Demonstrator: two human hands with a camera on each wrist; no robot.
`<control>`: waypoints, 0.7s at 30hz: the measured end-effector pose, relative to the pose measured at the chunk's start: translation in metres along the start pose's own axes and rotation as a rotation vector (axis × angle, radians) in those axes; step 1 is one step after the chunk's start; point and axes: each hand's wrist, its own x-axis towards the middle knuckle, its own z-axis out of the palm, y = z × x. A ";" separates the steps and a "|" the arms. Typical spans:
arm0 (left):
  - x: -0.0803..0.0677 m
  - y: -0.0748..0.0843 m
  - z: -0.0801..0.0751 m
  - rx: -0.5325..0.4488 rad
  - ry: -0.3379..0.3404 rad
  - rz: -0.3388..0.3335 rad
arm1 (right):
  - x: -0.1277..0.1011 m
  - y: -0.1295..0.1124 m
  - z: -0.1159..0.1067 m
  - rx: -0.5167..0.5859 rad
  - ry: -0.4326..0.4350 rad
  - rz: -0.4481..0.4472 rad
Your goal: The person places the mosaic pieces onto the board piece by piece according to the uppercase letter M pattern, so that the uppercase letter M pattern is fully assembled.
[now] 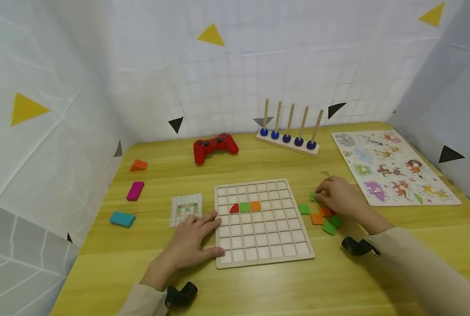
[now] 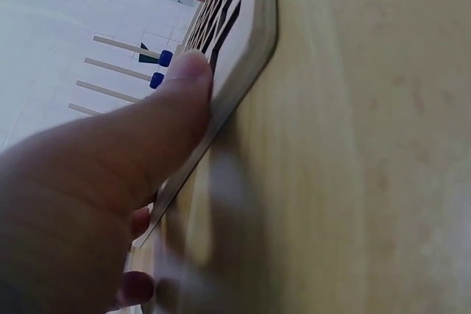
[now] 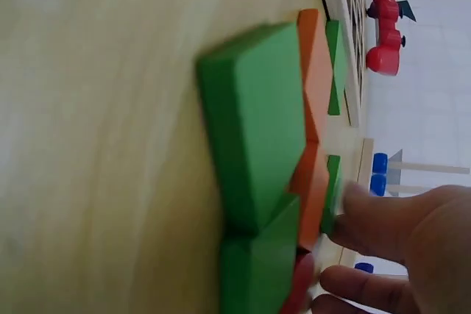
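Note:
A wooden grid board (image 1: 264, 245) lies in the middle of the table, with a red quarter-round (image 1: 234, 208), a green tile (image 1: 244, 206) and an orange tile (image 1: 255, 205) in one row. My left hand (image 1: 193, 241) lies flat on the board's left edge, its thumb (image 2: 176, 101) pressed against the rim (image 2: 246, 31). Right of the board is a small heap of green and orange tiles (image 1: 323, 219). My right hand (image 1: 335, 197) is curled over the heap, and its fingertips (image 3: 368, 207) close on a small green tile (image 3: 333, 182). A larger green tile (image 3: 254, 123) lies nearer.
A pattern card (image 1: 185, 209) lies left of the board. A red game controller (image 1: 215, 147), a peg rack with blue beads (image 1: 288, 140) and an animal puzzle (image 1: 393, 169) sit further back. Orange (image 1: 138, 165), magenta (image 1: 135, 191) and teal (image 1: 122, 219) blocks lie at the left. White walls enclose the table.

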 end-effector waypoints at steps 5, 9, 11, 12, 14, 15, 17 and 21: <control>0.000 0.000 0.000 0.009 0.003 0.009 | 0.000 -0.001 -0.005 0.013 -0.063 -0.015; -0.002 0.000 0.000 0.003 -0.005 -0.002 | -0.001 -0.001 -0.005 0.009 -0.079 -0.019; -0.002 0.001 0.000 0.001 -0.006 -0.002 | -0.001 0.000 -0.004 0.010 -0.074 -0.011; -0.002 0.001 0.000 0.000 -0.007 -0.001 | -0.001 0.000 -0.003 0.011 -0.070 -0.008; -0.002 0.001 0.001 0.000 -0.007 0.001 | -0.002 0.000 -0.003 0.009 -0.064 -0.005; -0.002 0.001 0.001 0.000 -0.008 0.001 | -0.002 0.000 -0.002 0.006 -0.061 -0.005; -0.001 0.001 0.001 0.000 -0.008 0.001 | -0.003 0.000 -0.002 0.002 -0.058 -0.008; -0.001 0.001 0.000 0.000 -0.007 0.002 | -0.002 -0.002 -0.003 0.046 -0.039 -0.011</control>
